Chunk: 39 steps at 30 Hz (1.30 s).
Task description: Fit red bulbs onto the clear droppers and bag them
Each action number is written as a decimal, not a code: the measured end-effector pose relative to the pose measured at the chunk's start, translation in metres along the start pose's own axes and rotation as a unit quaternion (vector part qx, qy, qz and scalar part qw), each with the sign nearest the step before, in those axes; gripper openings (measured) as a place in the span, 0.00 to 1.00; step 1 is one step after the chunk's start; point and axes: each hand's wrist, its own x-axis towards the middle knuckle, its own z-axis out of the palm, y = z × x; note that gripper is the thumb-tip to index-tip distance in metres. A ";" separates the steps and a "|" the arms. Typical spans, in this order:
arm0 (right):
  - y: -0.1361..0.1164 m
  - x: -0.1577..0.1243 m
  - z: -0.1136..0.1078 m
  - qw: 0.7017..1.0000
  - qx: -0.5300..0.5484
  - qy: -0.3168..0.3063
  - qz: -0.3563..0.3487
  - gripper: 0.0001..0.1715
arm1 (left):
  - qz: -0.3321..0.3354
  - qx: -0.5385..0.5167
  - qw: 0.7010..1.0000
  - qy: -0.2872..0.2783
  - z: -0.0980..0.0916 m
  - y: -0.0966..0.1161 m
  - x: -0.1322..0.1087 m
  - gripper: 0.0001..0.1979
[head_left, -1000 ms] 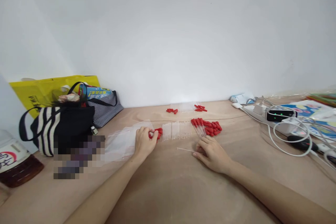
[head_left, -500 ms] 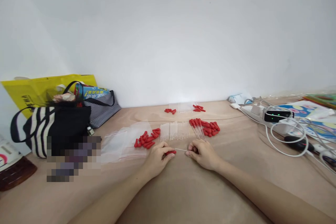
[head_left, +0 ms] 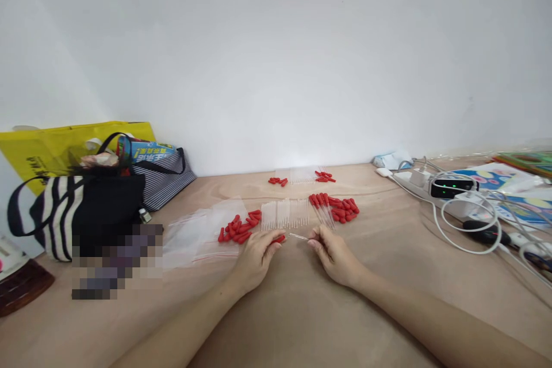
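My left hand (head_left: 257, 254) is closed, pinching a red rubber dropper bulb (head_left: 280, 239) between thumb and fingers. Facing it, my right hand (head_left: 333, 254) grips a thin clear glass dropper tube (head_left: 298, 236) that points left at the bulb. A narrow gap seems to separate tube and bulb. Just beyond my hands lies a row of bare glass tubes (head_left: 284, 214). To its right are several droppers with red bulbs fitted (head_left: 319, 202) and a pile of loose bulbs (head_left: 344, 209). Another pile of red bulbs (head_left: 237, 229) sits near my left hand.
Clear plastic bags (head_left: 194, 233) lie left of the bulbs. Farther back are more tubes (head_left: 302, 175) and bulbs near the wall. A black bag (head_left: 99, 207) and a striped bag (head_left: 166, 175) stand left. A power strip (head_left: 416, 190) with white cables lies right.
Both hands have shifted slightly away from me. The bulb and the glass tube, which met or nearly met before, now appear a little apart. The view has turned slightly.
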 end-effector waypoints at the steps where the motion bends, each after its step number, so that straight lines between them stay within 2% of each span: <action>1: -0.001 0.000 0.000 1.000 0.000 -0.002 -0.008 0.05 | 0.007 0.004 1.000 -0.001 0.000 0.000 0.000 0.12; 10: 0.001 0.000 -0.001 0.998 -0.021 -0.039 -0.039 0.10 | 0.019 0.015 1.000 0.004 0.002 0.004 0.002 0.11; 20: -0.003 0.000 -0.003 0.993 -0.069 -0.084 -0.056 0.12 | -0.004 -0.006 1.000 -0.008 0.001 0.010 0.003 0.10; 22: -0.004 -0.001 -0.004 0.992 -0.074 -0.081 -0.064 0.12 | -0.012 -0.012 1.000 -0.003 0.002 0.009 0.003 0.10; 28: -0.001 -0.002 -0.004 0.995 -0.093 -0.021 -0.038 0.13 | -0.024 -0.056 0.998 0.010 0.001 0.003 0.003 0.11; 39: -0.003 -0.002 -0.005 0.988 -0.113 -0.068 -0.078 0.13 | -0.007 -0.039 0.999 0.001 -0.001 0.008 0.003 0.10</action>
